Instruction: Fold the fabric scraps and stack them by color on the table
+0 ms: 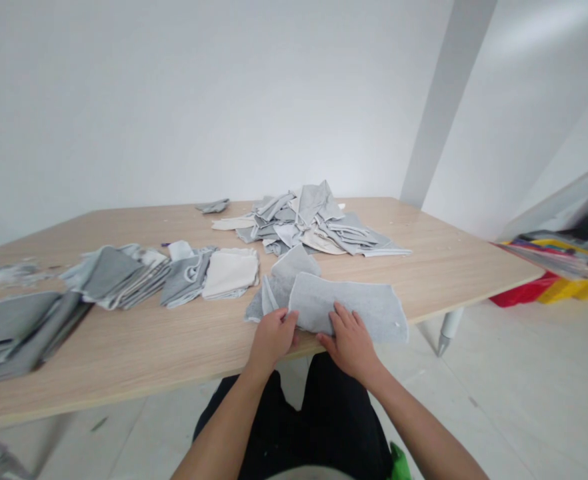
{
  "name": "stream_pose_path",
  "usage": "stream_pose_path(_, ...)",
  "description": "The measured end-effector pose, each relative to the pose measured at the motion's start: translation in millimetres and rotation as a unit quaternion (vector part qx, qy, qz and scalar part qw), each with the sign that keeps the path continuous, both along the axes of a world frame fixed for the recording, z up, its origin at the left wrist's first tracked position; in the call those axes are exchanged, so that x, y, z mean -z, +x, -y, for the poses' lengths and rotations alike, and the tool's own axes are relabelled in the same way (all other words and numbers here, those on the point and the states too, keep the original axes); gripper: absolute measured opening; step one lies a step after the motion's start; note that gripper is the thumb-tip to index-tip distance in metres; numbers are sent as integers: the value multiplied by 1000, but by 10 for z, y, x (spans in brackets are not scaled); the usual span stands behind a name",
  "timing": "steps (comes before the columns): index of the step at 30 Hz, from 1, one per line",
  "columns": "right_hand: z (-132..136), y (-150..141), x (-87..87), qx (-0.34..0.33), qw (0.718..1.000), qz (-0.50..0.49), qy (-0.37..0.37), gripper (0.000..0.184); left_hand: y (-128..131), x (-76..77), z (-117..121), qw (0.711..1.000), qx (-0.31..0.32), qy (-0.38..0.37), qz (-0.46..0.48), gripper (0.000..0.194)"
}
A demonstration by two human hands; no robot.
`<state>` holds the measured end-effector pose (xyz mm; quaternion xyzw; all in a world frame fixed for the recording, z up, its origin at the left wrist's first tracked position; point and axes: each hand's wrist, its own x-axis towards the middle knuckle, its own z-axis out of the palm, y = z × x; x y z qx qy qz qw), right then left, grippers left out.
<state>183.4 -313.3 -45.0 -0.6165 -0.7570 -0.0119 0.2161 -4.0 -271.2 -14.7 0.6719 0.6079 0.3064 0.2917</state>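
Observation:
A grey cloth piece (354, 303) lies flat near the front edge of the wooden table (174, 340), on top of a few other grey pieces (279, 283). My left hand (273, 337) has its fingers curled round the cloth's left edge. My right hand (350, 341) lies on the cloth's lower part, fingers stretched out and pressing it down. Both hands are close together at the table's front edge.
A loose heap of grey and cream cloth scraps (314, 223) sits at the table's far middle. Sorted stacks (119, 273) (231, 272) and a dark grey stack (17, 330) lie to the left. Yellow and red bins (559, 273) stand on the floor at right.

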Motion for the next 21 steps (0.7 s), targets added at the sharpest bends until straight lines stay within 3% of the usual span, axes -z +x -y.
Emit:
stream_pose_path(6,30,198,-107,17,1000,19,-5,52,130,-193,5,991,-2,119,-65,38)
stream_pose_path(11,76,226,-66,8,999,36,-11,56,445,-440,0,982,20,171,-72,31)
stream_pose_path(16,109,184,1,-5,1000,30,-2,57,937,-537,-11,964,147,198,-97,31)
stream_pose_path(21,107,196,242,9,1000,8,19,59,1365,-342,38,923,303,201,-125,23)
